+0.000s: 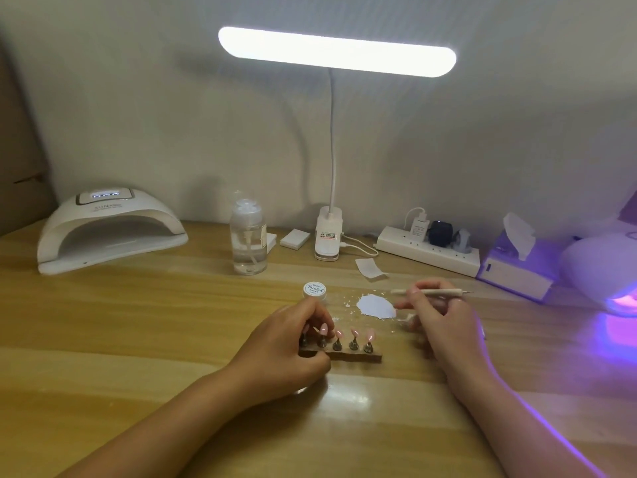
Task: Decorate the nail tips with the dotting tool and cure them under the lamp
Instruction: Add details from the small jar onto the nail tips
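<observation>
Several pink nail tips [353, 333] stand on small metal stands along a brown holder bar [358, 356] near the middle of the wooden table. My left hand [286, 346] grips the bar's left end and hides part of it. My right hand [437, 315] holds the dotting tool [436, 292] level, its metal point toward the right. A white paint patch [376, 307] lies on the table between the hands. A small white jar [315, 290] sits just behind my left hand. The white curing lamp [110, 229] stands at the back left.
A clear pump bottle [248, 236], a clip desk lamp [329, 236], white pads [295, 239], a power strip [427, 251] and a tissue box [517, 267] line the back. A second lamp glowing purple [617, 281] sits at the right edge.
</observation>
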Tool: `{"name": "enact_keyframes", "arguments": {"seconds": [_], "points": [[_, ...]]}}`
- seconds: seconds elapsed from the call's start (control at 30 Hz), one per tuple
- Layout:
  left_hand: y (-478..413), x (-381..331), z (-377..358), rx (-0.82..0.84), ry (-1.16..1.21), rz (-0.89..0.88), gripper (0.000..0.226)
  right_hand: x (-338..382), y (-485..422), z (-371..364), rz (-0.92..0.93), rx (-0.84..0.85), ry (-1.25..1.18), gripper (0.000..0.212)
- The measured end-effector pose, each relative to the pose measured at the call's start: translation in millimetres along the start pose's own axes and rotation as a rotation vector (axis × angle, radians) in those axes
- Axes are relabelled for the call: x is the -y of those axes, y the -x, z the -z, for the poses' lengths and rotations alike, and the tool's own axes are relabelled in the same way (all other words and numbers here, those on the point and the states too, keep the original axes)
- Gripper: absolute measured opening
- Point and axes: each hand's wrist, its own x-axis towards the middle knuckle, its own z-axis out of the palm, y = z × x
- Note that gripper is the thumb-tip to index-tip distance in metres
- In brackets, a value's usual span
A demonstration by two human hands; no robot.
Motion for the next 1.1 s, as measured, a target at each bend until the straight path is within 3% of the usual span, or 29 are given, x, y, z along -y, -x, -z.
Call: {"name": "enact_keyframes", "arguments": {"seconds": [0.1, 0.2, 0.37, 0.57, 0.77, 0.97, 1.1], "points": [[-1, -2, 2, 0.009, -0.023, 0.0, 0.026, 7, 2, 4, -0.029, -0.047, -0.199, 0.003], [-4, -7, 4, 0.012, 0.021, 0.018, 0.028, 16, 2, 9, -0.132, -0.132, -0.369, 0.02], [-16, -16, 6, 0.043, -0.097, 0.002, 0.026, 22, 19, -3, -0.268, -0.091, -0.512, 0.016], [-27, -26, -11, 0.012, -0.214, -0.109, 0.017, 25, 42, -8, -0.143, -0.036, -0.338, 0.021], [-28, -20, -20, -0.052, -0.165, -0.177, 0.009, 23, 33, -13, -0.25, -0.006, -0.261, 0.015], [-30, -19, -21, -0.085, -0.256, -0.294, 0.005, 22, 36, -16, -0.171, 0.007, -0.28, 0.039], [-29, -20, -22, -0.088, -0.263, -0.315, 0.002, 20, 38, -16, -0.115, 0.053, -0.203, 0.041]]}}
